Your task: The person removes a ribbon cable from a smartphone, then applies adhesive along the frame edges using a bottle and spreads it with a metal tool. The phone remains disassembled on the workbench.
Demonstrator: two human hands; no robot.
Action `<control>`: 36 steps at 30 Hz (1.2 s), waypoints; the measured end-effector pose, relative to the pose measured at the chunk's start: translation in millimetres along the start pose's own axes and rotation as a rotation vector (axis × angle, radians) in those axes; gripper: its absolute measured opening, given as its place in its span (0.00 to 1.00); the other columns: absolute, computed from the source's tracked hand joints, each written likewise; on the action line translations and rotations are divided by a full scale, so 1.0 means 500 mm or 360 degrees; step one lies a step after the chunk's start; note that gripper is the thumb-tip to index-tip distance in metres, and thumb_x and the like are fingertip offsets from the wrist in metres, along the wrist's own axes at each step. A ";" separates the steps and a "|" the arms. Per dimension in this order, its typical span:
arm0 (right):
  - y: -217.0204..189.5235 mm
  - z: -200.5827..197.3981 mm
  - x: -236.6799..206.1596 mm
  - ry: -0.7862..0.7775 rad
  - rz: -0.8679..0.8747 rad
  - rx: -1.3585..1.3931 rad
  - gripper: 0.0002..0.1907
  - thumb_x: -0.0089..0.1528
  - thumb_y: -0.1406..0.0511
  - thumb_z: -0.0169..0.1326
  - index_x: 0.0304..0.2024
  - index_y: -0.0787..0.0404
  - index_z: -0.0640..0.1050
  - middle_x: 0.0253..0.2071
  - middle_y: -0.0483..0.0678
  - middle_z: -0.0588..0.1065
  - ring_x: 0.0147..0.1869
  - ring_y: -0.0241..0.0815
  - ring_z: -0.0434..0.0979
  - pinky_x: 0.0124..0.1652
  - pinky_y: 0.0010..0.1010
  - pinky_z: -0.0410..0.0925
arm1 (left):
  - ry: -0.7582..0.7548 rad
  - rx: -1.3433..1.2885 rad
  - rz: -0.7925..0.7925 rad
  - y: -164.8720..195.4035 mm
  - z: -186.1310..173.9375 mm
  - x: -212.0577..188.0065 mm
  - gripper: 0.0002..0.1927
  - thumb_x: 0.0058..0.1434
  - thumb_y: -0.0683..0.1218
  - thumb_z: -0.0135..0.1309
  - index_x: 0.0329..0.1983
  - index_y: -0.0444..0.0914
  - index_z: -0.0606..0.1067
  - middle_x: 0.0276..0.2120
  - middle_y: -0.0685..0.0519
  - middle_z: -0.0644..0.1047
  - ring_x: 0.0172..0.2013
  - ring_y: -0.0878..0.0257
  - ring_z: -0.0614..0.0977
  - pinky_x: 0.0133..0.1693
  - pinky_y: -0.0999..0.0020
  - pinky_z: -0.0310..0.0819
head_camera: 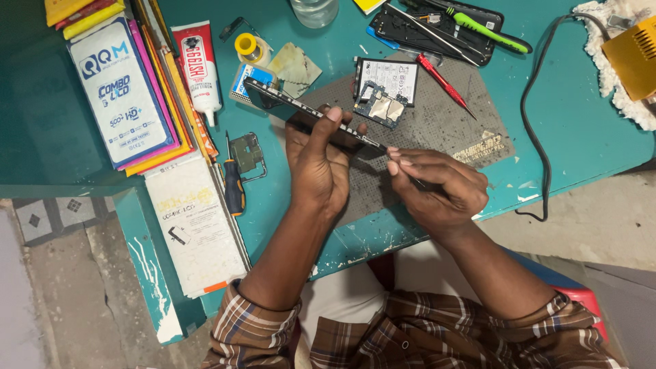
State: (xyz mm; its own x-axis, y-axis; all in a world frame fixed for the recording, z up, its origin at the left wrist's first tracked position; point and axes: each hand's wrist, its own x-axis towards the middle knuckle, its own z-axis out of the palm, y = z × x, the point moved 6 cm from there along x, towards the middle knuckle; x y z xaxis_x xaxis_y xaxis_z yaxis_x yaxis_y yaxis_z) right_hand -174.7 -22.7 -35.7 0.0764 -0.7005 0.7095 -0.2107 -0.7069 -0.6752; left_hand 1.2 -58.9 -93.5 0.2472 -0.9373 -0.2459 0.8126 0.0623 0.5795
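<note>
Left hand has its grip closed around a slim black phone frame, tilted on edge above the grey perforated work mat on the teal tabletop. Right hand pinches a thin metal tool at the frame's lower end, fingers shut tight on it. Just behind sit a loose circuit board and a red-handled screwdriver; a blue-handled screwdriver lies left, beside glossy packets.

Two screwdrivers (blue-handled, red-handled), one glue tube, one solder spool, one green pry tool.
</note>
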 end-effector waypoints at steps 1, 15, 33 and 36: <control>-0.001 0.001 0.002 -0.0001 -0.0014 0.0000 0.08 0.62 0.78 0.65 0.36 0.68 0.76 0.38 0.58 0.81 0.50 0.53 0.86 0.49 0.39 0.82 | 0.0002 -0.0001 0.0000 0.000 0.000 0.000 0.22 0.59 0.36 0.63 0.50 0.39 0.64 0.42 0.51 0.74 0.44 0.58 0.79 0.48 0.47 0.81; -0.030 0.009 0.025 -0.0152 -0.0034 -0.0186 0.08 0.59 0.78 0.66 0.36 0.69 0.78 0.41 0.59 0.81 0.50 0.52 0.85 0.51 0.39 0.80 | -0.0007 0.0095 0.0144 0.007 0.000 0.001 0.26 0.60 0.33 0.61 0.56 0.38 0.62 0.44 0.50 0.72 0.44 0.57 0.79 0.46 0.48 0.82; 0.045 -0.016 -0.020 0.0045 0.0407 0.0570 0.07 0.64 0.77 0.63 0.41 0.66 0.77 0.43 0.56 0.81 0.54 0.52 0.84 0.56 0.40 0.78 | -0.0010 0.0050 0.0012 0.003 0.010 -0.004 0.23 0.60 0.36 0.62 0.53 0.39 0.63 0.43 0.50 0.73 0.45 0.57 0.79 0.47 0.47 0.80; 0.031 -0.013 -0.010 -0.0012 0.0343 0.0480 0.08 0.63 0.78 0.63 0.40 0.66 0.77 0.42 0.56 0.81 0.55 0.55 0.84 0.56 0.42 0.78 | -0.0057 -0.0028 -0.0062 -0.003 0.016 -0.005 0.23 0.60 0.38 0.60 0.55 0.40 0.64 0.43 0.50 0.73 0.44 0.57 0.79 0.49 0.48 0.79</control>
State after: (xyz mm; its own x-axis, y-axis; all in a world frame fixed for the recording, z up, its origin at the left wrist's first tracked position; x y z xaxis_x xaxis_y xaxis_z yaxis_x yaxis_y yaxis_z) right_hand -184.5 -29.7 -48.4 0.0693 -0.8362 0.5440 0.0738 -0.5395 -0.8387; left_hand -4.8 -59.1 -87.5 0.1965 -0.9507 -0.2401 0.8305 0.0312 0.5562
